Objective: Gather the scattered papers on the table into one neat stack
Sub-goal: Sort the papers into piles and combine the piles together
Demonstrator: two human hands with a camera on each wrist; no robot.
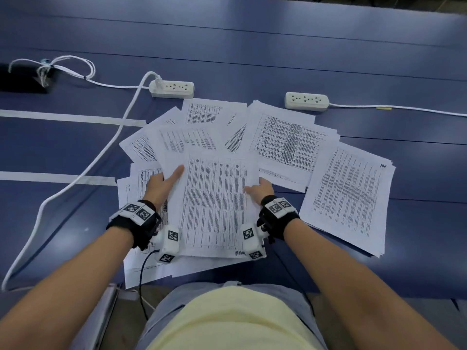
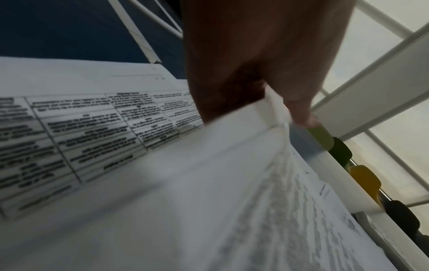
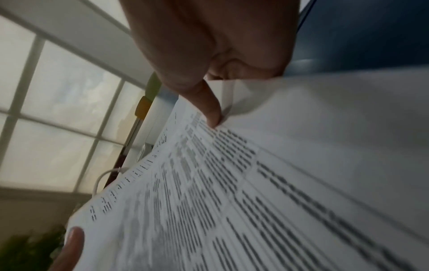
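Observation:
Printed white sheets lie fanned over the blue table (image 1: 252, 46). I hold a small bundle of sheets (image 1: 214, 203) lifted in front of me. My left hand (image 1: 161, 183) grips its left edge, thumb on top. My right hand (image 1: 260, 189) pinches its right edge, thumb on the print. In the left wrist view the left hand (image 2: 267, 73) clamps the bundle's edge (image 2: 209, 183). The right wrist view has the right thumb (image 3: 209, 108) pressed on the bundle's top page (image 3: 209, 201). A separate pile (image 1: 348, 195) lies at the right, and more sheets (image 1: 285, 140) spread behind.
Two white power strips (image 1: 171, 89) (image 1: 307, 101) sit beyond the papers, with a thick white cable (image 1: 83, 173) looping down the left side. A black box (image 1: 22, 79) with tied cord is at far left. White tape strips (image 1: 63, 117) cross the table at left.

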